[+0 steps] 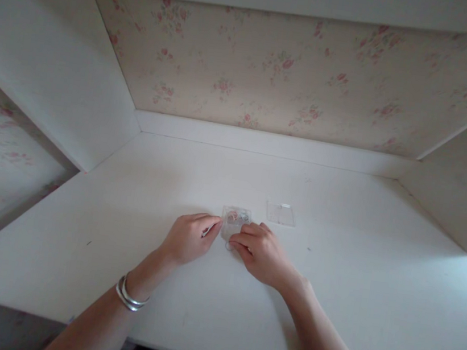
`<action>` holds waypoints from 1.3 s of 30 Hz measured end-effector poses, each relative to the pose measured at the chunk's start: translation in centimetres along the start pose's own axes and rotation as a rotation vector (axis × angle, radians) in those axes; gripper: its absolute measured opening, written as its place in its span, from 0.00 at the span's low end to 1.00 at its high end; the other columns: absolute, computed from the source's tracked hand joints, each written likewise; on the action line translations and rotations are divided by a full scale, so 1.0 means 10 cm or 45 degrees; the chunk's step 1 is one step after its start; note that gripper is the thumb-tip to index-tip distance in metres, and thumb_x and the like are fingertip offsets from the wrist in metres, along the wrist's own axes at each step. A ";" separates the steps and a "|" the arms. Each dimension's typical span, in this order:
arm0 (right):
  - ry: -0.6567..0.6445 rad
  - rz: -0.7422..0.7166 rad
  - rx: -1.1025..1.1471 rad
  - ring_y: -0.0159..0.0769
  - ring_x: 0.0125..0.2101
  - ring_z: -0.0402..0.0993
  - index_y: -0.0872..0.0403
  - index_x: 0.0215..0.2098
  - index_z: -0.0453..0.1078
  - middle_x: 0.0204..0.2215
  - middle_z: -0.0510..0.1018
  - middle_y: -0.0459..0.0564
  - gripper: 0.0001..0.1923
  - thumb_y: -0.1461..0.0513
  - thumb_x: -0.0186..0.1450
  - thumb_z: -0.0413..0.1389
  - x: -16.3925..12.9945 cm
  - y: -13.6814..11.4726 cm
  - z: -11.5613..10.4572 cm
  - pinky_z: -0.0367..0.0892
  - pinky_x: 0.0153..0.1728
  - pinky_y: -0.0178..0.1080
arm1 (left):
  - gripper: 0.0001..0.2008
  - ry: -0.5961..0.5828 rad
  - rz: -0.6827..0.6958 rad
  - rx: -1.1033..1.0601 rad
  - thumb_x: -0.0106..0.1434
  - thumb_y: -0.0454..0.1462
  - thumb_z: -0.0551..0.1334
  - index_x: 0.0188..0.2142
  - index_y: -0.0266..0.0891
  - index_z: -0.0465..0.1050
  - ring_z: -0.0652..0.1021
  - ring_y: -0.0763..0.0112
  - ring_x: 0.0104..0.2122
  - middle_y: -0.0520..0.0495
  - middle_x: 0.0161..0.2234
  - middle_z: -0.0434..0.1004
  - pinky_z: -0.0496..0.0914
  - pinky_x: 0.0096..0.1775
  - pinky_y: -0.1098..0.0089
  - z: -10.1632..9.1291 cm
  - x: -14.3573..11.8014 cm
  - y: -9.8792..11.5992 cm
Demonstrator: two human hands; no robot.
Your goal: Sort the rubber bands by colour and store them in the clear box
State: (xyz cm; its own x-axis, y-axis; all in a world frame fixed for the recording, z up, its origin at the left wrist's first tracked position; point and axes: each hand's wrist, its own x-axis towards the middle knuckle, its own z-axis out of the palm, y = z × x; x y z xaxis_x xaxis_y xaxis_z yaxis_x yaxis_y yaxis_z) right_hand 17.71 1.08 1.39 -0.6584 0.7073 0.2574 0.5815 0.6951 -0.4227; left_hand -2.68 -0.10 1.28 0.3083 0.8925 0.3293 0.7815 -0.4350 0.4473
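Note:
A small clear plastic box (228,229) sits on the white desk with several tiny reddish and greenish items (237,216) in its far part, too small to name. My left hand (191,237) is closed in a pinch at the box's left edge. At the box's near right side, my right hand (261,254) pinches a small thin ring (228,246) between thumb and finger; its other fingers partly cover the box. A flat clear plastic lid (280,214) lies apart from the box, to the right and a little farther back.
Around the hands stretches the white desk top (355,294). Behind it stands a floral-papered wall (273,71), with white side panels (67,61) left and right. A small dark speck (308,248) lies right of my right hand, and a short dark mark (89,243) shows at left.

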 end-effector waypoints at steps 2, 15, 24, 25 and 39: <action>0.069 0.092 0.161 0.31 0.30 0.67 0.51 0.32 0.73 0.27 0.71 0.46 0.12 0.62 0.66 0.48 0.01 0.02 -0.01 0.58 0.33 0.35 | 0.14 -0.016 0.008 0.023 0.67 0.38 0.51 0.35 0.40 0.75 0.71 0.74 0.25 0.49 0.26 0.74 0.64 0.30 0.74 -0.01 0.00 0.00; 0.499 0.450 0.247 0.31 0.29 0.67 0.52 0.35 0.72 0.30 0.71 0.47 0.10 0.60 0.66 0.49 0.09 0.29 0.11 0.61 0.32 0.34 | 0.12 -0.428 0.268 0.001 0.66 0.39 0.54 0.43 0.44 0.75 0.78 0.69 0.34 0.49 0.36 0.80 0.69 0.38 0.70 0.07 -0.05 0.02; 0.552 0.505 0.275 0.31 0.28 0.68 0.51 0.38 0.74 0.30 0.72 0.47 0.13 0.58 0.66 0.48 0.09 0.29 0.10 0.62 0.31 0.34 | 0.12 -0.487 0.216 -0.030 0.66 0.38 0.54 0.36 0.44 0.77 0.77 0.69 0.35 0.50 0.34 0.80 0.67 0.39 0.70 0.13 -0.03 0.04; 0.603 0.532 0.297 0.31 0.28 0.67 0.51 0.37 0.74 0.29 0.73 0.47 0.13 0.57 0.66 0.49 0.10 0.29 0.08 0.62 0.31 0.34 | 0.11 -0.489 0.206 -0.030 0.66 0.38 0.54 0.36 0.44 0.76 0.77 0.69 0.35 0.51 0.35 0.79 0.67 0.39 0.70 0.12 -0.03 0.04; 0.761 0.609 0.514 0.32 0.26 0.66 0.53 0.33 0.75 0.26 0.74 0.48 0.15 0.54 0.63 0.50 0.14 0.33 0.07 0.61 0.29 0.35 | 0.09 -0.501 0.045 -0.206 0.66 0.36 0.53 0.36 0.38 0.72 0.74 0.70 0.34 0.48 0.34 0.76 0.67 0.36 0.72 -0.05 -0.03 0.03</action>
State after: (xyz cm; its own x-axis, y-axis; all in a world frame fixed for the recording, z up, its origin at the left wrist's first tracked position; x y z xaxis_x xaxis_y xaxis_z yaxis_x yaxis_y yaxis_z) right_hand 18.36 4.27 -0.24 0.0414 0.9398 0.3392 0.4428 0.2871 -0.8494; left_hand -2.79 -0.58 1.78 0.5413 0.8406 0.0184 0.6812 -0.4513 0.5765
